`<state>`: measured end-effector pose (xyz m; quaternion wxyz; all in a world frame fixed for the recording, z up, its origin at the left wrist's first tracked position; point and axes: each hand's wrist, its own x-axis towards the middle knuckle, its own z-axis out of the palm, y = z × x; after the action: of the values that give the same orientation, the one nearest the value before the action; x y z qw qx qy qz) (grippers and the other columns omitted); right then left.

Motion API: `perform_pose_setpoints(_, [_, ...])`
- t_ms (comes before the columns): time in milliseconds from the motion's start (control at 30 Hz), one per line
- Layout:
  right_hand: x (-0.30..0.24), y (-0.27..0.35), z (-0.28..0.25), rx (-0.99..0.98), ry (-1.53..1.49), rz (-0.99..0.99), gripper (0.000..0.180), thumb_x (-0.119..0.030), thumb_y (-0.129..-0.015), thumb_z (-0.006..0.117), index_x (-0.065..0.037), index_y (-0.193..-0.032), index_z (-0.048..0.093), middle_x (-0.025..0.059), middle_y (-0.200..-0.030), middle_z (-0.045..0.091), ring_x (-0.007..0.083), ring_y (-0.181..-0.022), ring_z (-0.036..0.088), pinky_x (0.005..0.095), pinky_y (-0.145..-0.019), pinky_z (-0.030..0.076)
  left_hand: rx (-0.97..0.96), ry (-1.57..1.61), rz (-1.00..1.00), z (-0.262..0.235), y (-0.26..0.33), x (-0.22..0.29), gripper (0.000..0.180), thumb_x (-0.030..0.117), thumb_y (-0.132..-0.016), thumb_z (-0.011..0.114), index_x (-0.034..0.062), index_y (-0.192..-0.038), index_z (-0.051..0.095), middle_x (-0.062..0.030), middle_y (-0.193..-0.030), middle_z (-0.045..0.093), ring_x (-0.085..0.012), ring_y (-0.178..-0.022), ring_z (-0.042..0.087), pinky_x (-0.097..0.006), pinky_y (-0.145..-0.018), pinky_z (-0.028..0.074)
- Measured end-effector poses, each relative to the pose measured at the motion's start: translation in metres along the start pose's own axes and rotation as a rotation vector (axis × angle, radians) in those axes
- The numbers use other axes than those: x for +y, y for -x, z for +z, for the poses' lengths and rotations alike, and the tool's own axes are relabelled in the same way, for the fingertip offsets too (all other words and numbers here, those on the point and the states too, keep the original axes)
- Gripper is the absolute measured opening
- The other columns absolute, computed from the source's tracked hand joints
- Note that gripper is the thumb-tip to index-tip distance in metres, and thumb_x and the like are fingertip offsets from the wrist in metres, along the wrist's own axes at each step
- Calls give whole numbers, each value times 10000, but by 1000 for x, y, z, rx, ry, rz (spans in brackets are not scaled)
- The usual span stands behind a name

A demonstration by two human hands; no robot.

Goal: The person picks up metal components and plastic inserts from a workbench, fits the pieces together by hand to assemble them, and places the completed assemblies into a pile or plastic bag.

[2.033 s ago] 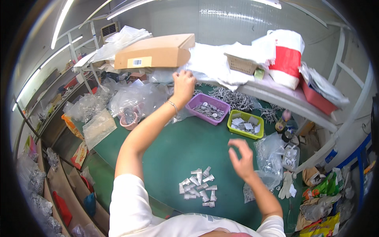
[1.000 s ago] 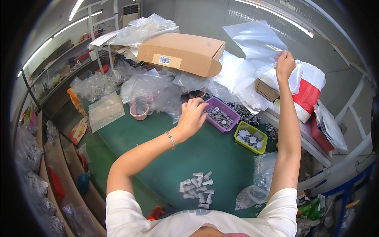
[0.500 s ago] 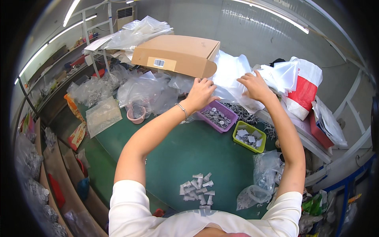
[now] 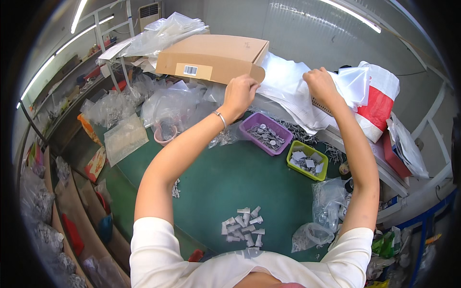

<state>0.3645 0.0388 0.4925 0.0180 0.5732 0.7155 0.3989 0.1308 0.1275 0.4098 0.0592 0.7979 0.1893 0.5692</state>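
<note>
My left hand (image 4: 239, 97) is raised in front of the cardboard box (image 4: 211, 50), with thumb and fingers pinched together. Whatever it may hold is too faint to make out. Over the stack of clear plastic bags (image 4: 286, 77), my right hand (image 4: 324, 87) has its fingers closed near the edge of the sheets; their grip is hidden. Below the hands, a purple basket (image 4: 249, 137) holds round grey parts. Beside it a lime-green basket (image 4: 321, 176) contains small parts and pale square pieces. Several grey tube-shaped pieces (image 4: 244, 225) lie on the green tabletop (image 4: 206, 211) close to me.
A pink cup (image 4: 165, 142) and a flat clear bag (image 4: 126, 139) lie at the left. Filled plastic bags (image 4: 326, 204) rest near my right forearm. A red and white sack (image 4: 377, 103) stands at the far right. Dark thin parts (image 4: 300, 135) are heaped behind the baskets.
Both hands have lifted up and away from the plastic sheets, and the fingers have closed. My right hand has moved slightly right. White sheets below it now show more plainly.
</note>
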Motion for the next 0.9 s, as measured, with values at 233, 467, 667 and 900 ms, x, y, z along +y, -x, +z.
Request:
perform_pose_setpoints(233, [-20, -6, -14, 171, -371, 202, 195, -188, -834, 488, -35, -750, 576, 135, -724, 616, 311, -711, 581, 358, -682, 415, 213, 21, -143, 14, -24, 1, 117, 86, -739, 624, -28, -727, 644, -151, -659, 586, -271, -590, 574, -334, -572, 449])
perform_pose_setpoints(467, [-47, 1, -6, 130, -344, 103, 233, -238, -800, 518, -46, -880, 623, 174, -771, 626, 357, -742, 596, 413, -675, 462, 326, 98, -182, 27, -28, 3, 119, 89, -745, 615, -13, -686, 624, -131, -658, 559, -285, -600, 556, -359, -576, 444])
perform_pose_setpoints(667, [-34, -17, -1, 147, -228, 326, 148, -85, -737, 498, -20, -671, 614, 194, -655, 608, 348, -661, 619, 441, -601, 501, 330, -34, 379, 24, -11, 8, 139, 39, -703, 599, 35, -842, 612, -113, -848, 571, -255, -748, 561, -338, -630, 444])
perform_pose_setpoints(900, [-24, -28, 3, 208, -224, 283, 179, -111, -780, 489, -24, -693, 619, 185, -686, 617, 355, -660, 613, 441, -607, 493, -321, -174, 229, 65, 0, 4, 234, -33, -666, 516, -11, -892, 573, -153, -884, 586, -332, -828, 571, -398, -702, 479])
